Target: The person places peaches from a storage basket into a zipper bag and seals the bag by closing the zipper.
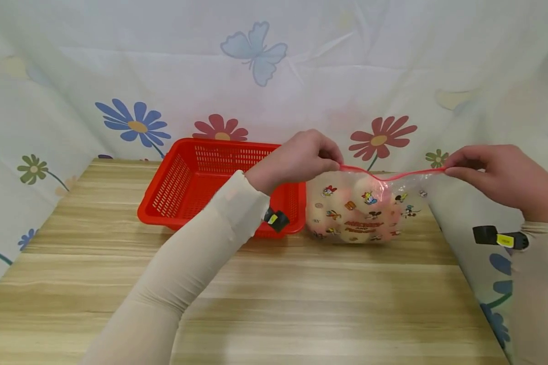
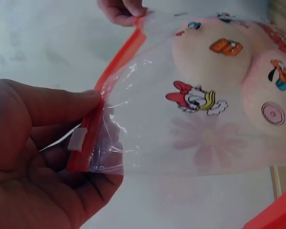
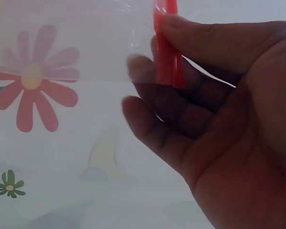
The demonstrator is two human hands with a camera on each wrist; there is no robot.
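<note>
A clear zipper bag (image 1: 353, 215) with cartoon prints and a red zip strip stands on the table, holding several pale round balls (image 2: 207, 52). My left hand (image 1: 297, 157) pinches one end of the red strip between thumb and fingers. Close to that thumb, a small white slider (image 2: 77, 139) sits on the strip in the left wrist view. At the strip's other end, my right hand (image 1: 498, 172) pinches the corner; the thumb presses on the red strip (image 3: 168, 52) in the right wrist view. Between the hands the strip dips in the middle.
A red plastic basket (image 1: 187, 197) with slotted walls stands directly left of the bag, partly behind my left forearm. Both rest on a wood-grain table (image 1: 255, 294). A white flower-printed curtain (image 1: 173, 76) closes off the back and sides.
</note>
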